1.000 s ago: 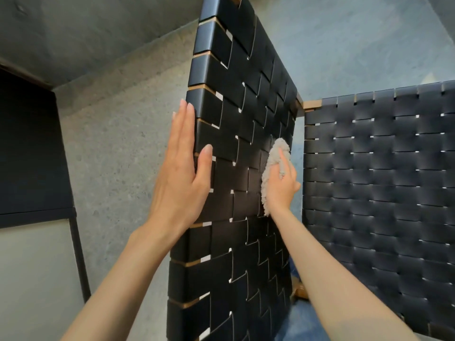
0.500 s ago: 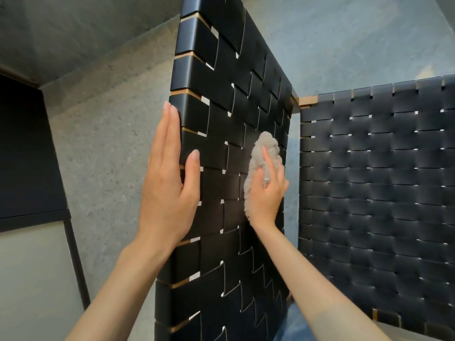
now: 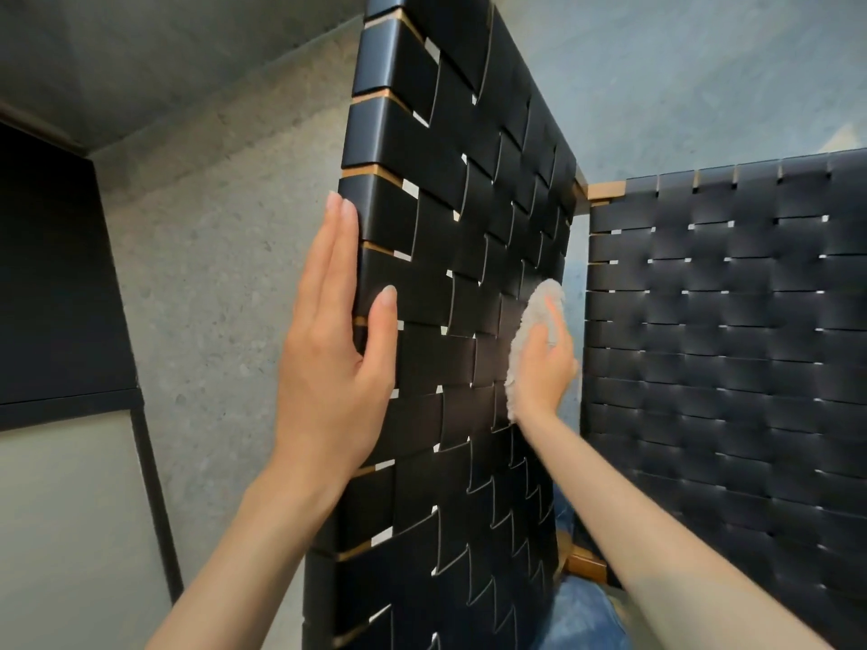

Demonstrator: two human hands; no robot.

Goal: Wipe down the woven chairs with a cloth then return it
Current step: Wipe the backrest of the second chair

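1. The right hand [image 3: 544, 372], fingers near-straight and slightly parted, pressed the fluffy pale-grey cloth [image 3: 528, 326] against the black woven-strap chair panel [image 3: 469, 236].
2. The left hand [image 3: 335, 354], fingers straight and together, braced the panel's edge.
3. The cloth looked soft and light, so it was probably best palmed flat.

Woven chair panel [image 3: 469, 274], black straps on wood frame. Left hand [image 3: 338, 349]: fingers straight, flat along its near edge, thumb on the weave. Right hand [image 3: 546, 372]: presses pale cloth [image 3: 528, 321] against the weave. Second woven panel [image 3: 727, 344] at right.

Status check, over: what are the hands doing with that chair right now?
Left hand flat, bracing the woven chair at its edge. Right hand presses grey cloth against it. No obstruction seen.
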